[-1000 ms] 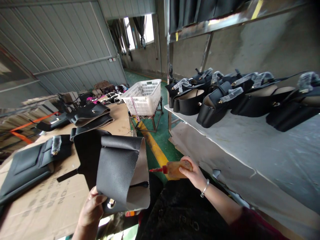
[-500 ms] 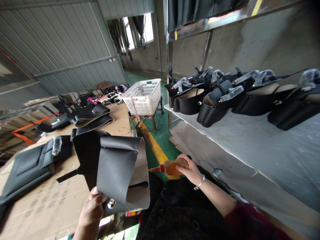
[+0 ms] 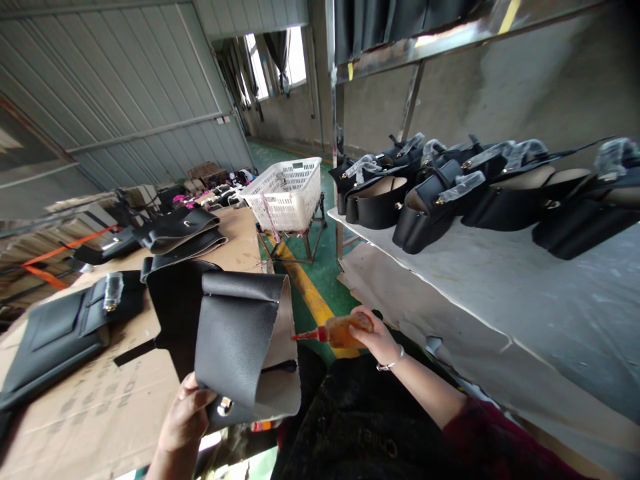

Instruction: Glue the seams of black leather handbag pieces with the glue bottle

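Note:
My left hand (image 3: 186, 417) grips the lower left edge of a black leather bag piece (image 3: 233, 340), beside a metal clasp. The piece is curled open, and its pale lining faces right. My right hand (image 3: 376, 339) is wrapped round a squeeze glue bottle (image 3: 343, 331) holding amber liquid. The bottle lies nearly level, its red nozzle pointing left at the raw edge of the lining; whether the tip touches I cannot tell. Another dark bag panel (image 3: 173, 313) stands behind the held piece.
A cardboard-covered table (image 3: 110, 400) at left bears a finished-looking black bag (image 3: 65, 327) and stacked black pieces (image 3: 183, 230). Several black bags (image 3: 425, 213) line a grey table (image 3: 505, 280) at right. A white plastic basket (image 3: 287, 200) stands on a metal stand between them.
My right hand has moved slightly left, bringing the nozzle to the edge of the lining. The bag piece in my left hand has shifted very little.

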{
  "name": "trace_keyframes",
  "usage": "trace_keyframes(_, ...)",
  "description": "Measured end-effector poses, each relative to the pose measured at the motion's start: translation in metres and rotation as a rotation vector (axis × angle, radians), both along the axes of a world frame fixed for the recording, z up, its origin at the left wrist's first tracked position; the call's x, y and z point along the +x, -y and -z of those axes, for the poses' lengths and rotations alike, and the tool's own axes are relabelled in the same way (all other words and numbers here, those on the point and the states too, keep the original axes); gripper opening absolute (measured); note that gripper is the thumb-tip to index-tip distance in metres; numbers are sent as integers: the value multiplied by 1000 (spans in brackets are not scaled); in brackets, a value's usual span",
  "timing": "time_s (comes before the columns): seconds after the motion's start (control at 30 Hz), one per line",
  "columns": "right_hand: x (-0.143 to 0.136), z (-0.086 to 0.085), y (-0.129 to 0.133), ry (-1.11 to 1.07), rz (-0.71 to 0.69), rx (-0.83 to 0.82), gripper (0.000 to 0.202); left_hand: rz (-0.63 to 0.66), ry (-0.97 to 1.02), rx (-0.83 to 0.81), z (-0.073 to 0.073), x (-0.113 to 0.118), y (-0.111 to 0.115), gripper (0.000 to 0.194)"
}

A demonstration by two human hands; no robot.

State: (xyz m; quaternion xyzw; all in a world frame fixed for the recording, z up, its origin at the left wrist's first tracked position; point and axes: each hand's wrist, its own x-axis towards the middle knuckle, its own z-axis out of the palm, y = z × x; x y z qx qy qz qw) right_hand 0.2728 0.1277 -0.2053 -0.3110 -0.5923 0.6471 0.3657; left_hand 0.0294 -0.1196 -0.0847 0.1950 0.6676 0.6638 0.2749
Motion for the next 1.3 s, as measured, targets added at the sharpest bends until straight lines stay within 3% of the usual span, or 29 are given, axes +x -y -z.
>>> trace_keyframes(0.17, 11, 13, 18, -40, -79, -146, 44, 28, -43, -20, 5, -6, 6, 8)
trace_keyframes(0.4, 18, 16, 28, -127, -107, -338, 50, 44, -42, -13, 5, -5, 6, 8)
trace_keyframes(0.57, 26, 23, 25, -58, -18, -172, 43, 55, -26, -2, 5, -3, 6, 7)
trace_keyframes(0.63, 24, 23, 26, -73, 3, -175, 43, 50, -26, 4, 6, -4, 7, 7)
trace_keyframes(0.73, 13, 16, 29, -100, 36, -186, 46, 64, -37, 6, 8, -6, 7, 9)
trace_keyframes(0.93, 8, 0, 28, 6, 27, -43, 41, 75, -50, 9, 9, -6, 7, 7)
trace_keyframes(1.1, 21, 3, 30, 31, -11, -56, 39, 74, -35, -1, 10, -6, 7, 8)
trace_keyframes(1.3, 19, 3, 25, 42, 121, 24, 37, 91, -41, -12, 9, -7, 6, 9)
